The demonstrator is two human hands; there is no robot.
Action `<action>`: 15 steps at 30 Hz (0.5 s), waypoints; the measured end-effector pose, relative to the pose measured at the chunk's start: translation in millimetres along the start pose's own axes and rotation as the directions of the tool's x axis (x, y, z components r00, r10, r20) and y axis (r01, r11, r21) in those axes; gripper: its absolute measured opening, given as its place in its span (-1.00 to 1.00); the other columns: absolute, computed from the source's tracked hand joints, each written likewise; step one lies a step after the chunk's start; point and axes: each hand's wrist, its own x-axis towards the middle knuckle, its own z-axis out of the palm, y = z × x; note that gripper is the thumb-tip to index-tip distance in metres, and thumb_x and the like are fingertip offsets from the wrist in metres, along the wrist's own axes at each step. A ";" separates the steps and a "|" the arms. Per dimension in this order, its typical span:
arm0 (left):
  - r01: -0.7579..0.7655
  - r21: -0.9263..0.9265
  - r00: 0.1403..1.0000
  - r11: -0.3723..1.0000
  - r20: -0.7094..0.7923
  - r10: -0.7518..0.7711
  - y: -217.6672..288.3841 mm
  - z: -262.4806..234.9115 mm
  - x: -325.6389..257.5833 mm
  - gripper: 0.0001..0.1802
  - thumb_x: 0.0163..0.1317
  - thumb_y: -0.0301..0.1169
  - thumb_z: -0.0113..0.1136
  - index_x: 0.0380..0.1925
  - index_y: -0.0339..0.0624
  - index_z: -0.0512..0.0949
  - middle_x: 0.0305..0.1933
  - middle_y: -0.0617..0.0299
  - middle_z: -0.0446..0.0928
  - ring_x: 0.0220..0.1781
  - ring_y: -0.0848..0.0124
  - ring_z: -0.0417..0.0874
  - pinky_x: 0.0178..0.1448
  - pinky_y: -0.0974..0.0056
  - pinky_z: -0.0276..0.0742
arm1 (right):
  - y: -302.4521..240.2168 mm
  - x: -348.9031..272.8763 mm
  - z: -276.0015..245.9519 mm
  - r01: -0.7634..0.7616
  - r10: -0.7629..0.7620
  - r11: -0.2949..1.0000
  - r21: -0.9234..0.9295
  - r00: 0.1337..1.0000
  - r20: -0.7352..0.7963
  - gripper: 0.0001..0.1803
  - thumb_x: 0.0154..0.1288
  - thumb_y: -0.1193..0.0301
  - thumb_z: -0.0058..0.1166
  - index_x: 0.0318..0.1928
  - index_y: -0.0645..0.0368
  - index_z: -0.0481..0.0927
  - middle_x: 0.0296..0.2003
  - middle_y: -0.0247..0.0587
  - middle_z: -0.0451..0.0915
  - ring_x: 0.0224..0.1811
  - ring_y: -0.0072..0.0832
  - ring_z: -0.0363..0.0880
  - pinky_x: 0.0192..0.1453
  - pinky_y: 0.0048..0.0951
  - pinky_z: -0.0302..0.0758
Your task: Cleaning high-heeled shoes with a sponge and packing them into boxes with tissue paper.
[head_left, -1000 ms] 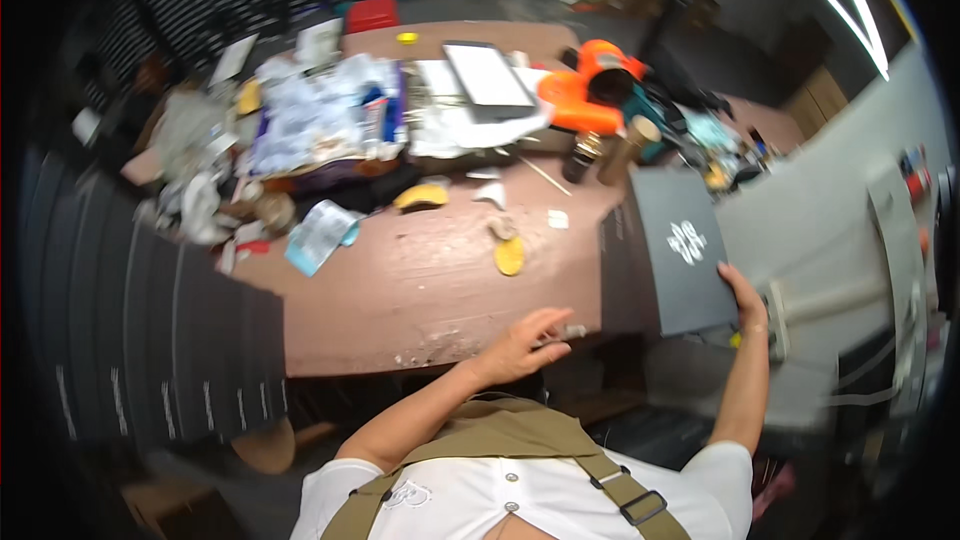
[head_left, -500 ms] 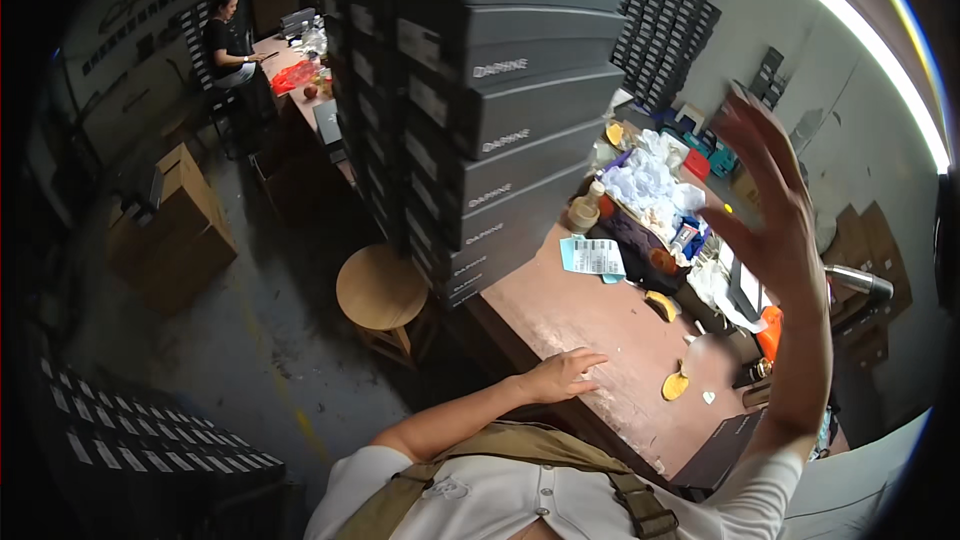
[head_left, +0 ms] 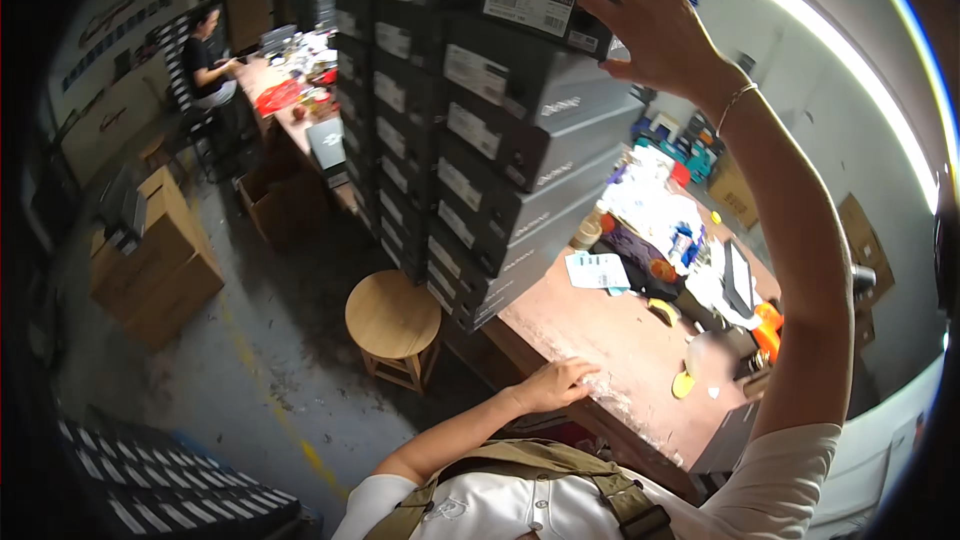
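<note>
High in front of me, my right hand grips the end of a dark grey shoe box with a white label. Its fingers bend over the upper edge, with the thumb lower down. That box tops the nearest column of a tall stack of shoe boxes. Low at the front edge of the reddish table, my left hand rests with its fingers loosely bent and apart, and no object shows in it.
A round wooden stool stands left of the table. Cartons sit on the floor farther left. Beyond them a person is at another table. Cloths, a bottle and a label sheet lie right of the stack.
My right hand has moved left and up onto the top shoe box. My left hand stays at the table edge, its fingers more bent. The view has shifted, showing the stack's top.
</note>
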 end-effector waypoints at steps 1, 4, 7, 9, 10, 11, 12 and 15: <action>-0.026 -0.005 0.999 1.000 -0.036 0.026 8.6 -4.1 12.2 -0.53 0.23 -0.28 0.22 0.11 -0.24 0.46 -0.04 -0.06 0.52 -0.05 0.11 0.58 0.05 0.18 0.51 | 10.0 -19.3 2.1 -0.013 0.011 1.000 -0.027 0.997 -0.074 -0.19 -0.21 0.14 0.44 0.15 -0.10 0.42 0.26 -0.15 0.27 0.17 -0.27 0.38 0.15 -0.14 0.32; -0.149 0.023 0.971 0.989 -0.184 0.150 30.5 -26.3 57.4 -0.52 0.25 -0.27 0.22 0.13 -0.24 0.44 0.01 0.03 0.50 0.00 0.22 0.56 0.07 0.22 0.51 | 20.6 -97.1 9.5 -0.131 0.142 0.988 0.084 0.978 -0.151 -0.10 -0.26 0.30 0.41 0.25 -0.11 0.38 0.31 -0.14 0.20 0.27 -0.16 0.24 0.19 -0.10 0.30; -0.240 -0.371 0.936 0.897 -0.333 0.113 35.4 -40.0 106.2 -0.28 0.26 0.08 0.10 0.23 -0.22 0.33 0.19 0.01 0.40 0.17 0.18 0.46 0.19 0.12 0.44 | 8.1 -191.0 -6.2 -0.321 0.352 0.928 0.189 0.923 -0.156 -0.03 -0.36 0.39 0.39 0.27 -0.10 0.39 0.35 0.01 0.14 0.28 -0.04 0.21 0.27 -0.03 0.24; -0.252 -0.771 0.953 0.585 -0.303 0.012 47.1 -55.9 130.5 -0.10 0.23 0.29 -0.05 0.33 -0.19 0.19 0.34 0.03 0.26 0.29 0.17 0.36 0.31 0.06 0.35 | -17.0 -253.4 -7.1 -0.371 0.422 0.897 0.240 0.881 -0.213 -0.19 -0.31 0.40 0.38 0.14 0.07 0.46 0.35 0.17 0.12 0.33 0.09 0.16 0.30 0.08 0.19; -0.201 -0.924 0.973 0.324 -0.226 -0.042 41.1 -57.4 137.6 -0.02 0.21 0.35 -0.11 0.39 -0.17 0.10 0.42 0.06 0.18 0.36 0.21 0.30 0.37 0.05 0.28 | -40.2 -281.5 -5.5 -0.443 0.519 0.828 0.343 0.837 -0.172 -0.39 -0.24 0.38 0.39 -0.06 0.16 0.49 0.31 0.21 0.15 0.32 0.16 0.17 0.31 0.15 0.18; -0.222 -0.958 0.975 0.183 -0.218 0.043 29.7 -52.4 139.0 0.03 0.16 0.43 -0.18 0.39 -0.15 0.10 0.42 0.07 0.18 0.37 0.20 0.30 0.37 0.03 0.29 | -62.4 -322.0 2.1 -0.475 0.576 0.746 0.467 0.812 -0.095 -0.52 -0.16 0.35 0.39 -0.20 0.22 0.47 0.27 0.22 0.20 0.29 0.17 0.22 0.29 0.19 0.21; -0.232 -0.972 0.967 0.033 -0.227 0.119 19.2 -44.3 142.3 0.09 0.10 0.51 -0.24 0.40 -0.12 0.10 0.42 0.08 0.18 0.38 0.20 0.29 0.37 0.01 0.29 | -80.3 -352.9 8.0 -0.386 0.540 0.725 0.570 0.832 -0.124 -0.57 -0.13 0.36 0.38 -0.22 0.14 0.49 0.24 0.19 0.25 0.28 0.15 0.25 0.29 0.15 0.27; -0.195 -0.968 0.980 -0.158 -0.199 0.010 -13.7 3.2 146.0 0.07 0.09 0.49 -0.15 0.39 -0.08 0.13 0.37 0.15 0.28 0.34 0.18 0.34 0.35 0.01 0.33 | -128.0 -438.3 -4.5 -0.394 0.478 0.495 0.774 0.868 0.135 -0.58 0.03 0.52 0.24 -0.05 -0.16 0.62 0.16 -0.04 0.38 0.26 0.03 0.31 0.27 -0.07 0.41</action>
